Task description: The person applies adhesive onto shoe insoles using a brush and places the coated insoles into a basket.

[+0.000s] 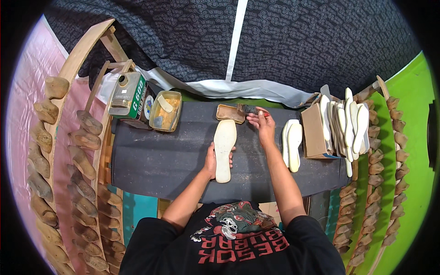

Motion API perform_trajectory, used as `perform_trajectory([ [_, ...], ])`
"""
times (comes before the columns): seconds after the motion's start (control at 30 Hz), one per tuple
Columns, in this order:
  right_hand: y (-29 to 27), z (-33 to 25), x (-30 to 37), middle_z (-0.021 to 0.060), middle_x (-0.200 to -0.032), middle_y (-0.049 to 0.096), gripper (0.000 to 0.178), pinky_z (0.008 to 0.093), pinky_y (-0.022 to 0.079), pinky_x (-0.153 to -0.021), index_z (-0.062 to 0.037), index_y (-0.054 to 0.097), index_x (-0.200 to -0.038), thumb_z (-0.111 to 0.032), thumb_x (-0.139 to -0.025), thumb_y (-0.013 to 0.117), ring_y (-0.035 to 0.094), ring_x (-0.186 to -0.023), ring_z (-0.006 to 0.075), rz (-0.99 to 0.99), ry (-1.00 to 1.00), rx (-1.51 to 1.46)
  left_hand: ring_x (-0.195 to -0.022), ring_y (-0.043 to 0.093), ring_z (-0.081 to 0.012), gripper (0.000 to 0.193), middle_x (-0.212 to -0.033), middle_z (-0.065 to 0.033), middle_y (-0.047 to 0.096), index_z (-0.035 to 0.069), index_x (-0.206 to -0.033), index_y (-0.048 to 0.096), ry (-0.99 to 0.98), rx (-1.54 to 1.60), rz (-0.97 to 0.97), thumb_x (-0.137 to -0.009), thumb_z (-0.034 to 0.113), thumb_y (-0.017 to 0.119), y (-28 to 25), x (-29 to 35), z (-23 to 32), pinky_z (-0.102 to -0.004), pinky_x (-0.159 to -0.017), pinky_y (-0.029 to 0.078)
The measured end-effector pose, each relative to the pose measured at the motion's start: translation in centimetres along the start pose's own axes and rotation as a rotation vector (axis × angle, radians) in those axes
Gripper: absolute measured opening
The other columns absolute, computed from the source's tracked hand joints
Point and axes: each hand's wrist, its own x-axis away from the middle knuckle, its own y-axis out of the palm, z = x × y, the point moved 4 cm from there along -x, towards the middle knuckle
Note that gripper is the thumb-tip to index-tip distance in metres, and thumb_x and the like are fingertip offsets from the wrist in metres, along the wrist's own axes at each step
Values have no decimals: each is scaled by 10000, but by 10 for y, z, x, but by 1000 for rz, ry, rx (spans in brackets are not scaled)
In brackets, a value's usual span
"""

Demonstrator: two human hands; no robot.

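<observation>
My left hand grips a cream-coloured insole from below, its fingers wrapped round the narrow middle and the wide end pointing away from me. In my right hand is a brush with a red handle; its dark head rests over the right side of a small shallow tub. The tub, brownish inside, stands just beyond the insole's far end. Right of my right forearm, a few pale insoles lie stacked on the dark table.
At the back left stand a metal can and a yellowish tray with scraps inside. A cardboard box at the right holds several insoles. Racks of wooden shoe lasts flank the table on both sides. A dark patterned curtain hangs behind.
</observation>
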Motion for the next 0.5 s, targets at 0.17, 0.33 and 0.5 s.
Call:
perform_trajectory([
  [0.17,6,1,2,180,-1095,699,390,297,575,-839,-13,551,-1342,-293,-1076,498,714,-967,231,-56,17,21,-664,609,-167,857,-783,-38,591,2,-1220,632,17,-12,22,-969,691,188,-6,-1,3,-345,-630,558],
  [0.33,7,-6,7,174,-1095,699,378,290,570,-838,-10,559,-1342,-271,-1075,504,711,-959,219,-5,-36,-8,-661,607,-166,859,-778,-39,585,-2,-1221,625,58,13,42,-971,691,182,-9,-4,13,-341,-627,556],
  [0.5,9,-8,10,172,-1094,699,363,286,569,-827,-10,562,-1340,-251,-1074,506,712,-948,215,-37,-34,60,-681,598,-155,896,-799,-31,571,-5,-1265,608,70,-26,37,-940,729,211,-13,-6,17,-337,-649,553],
])
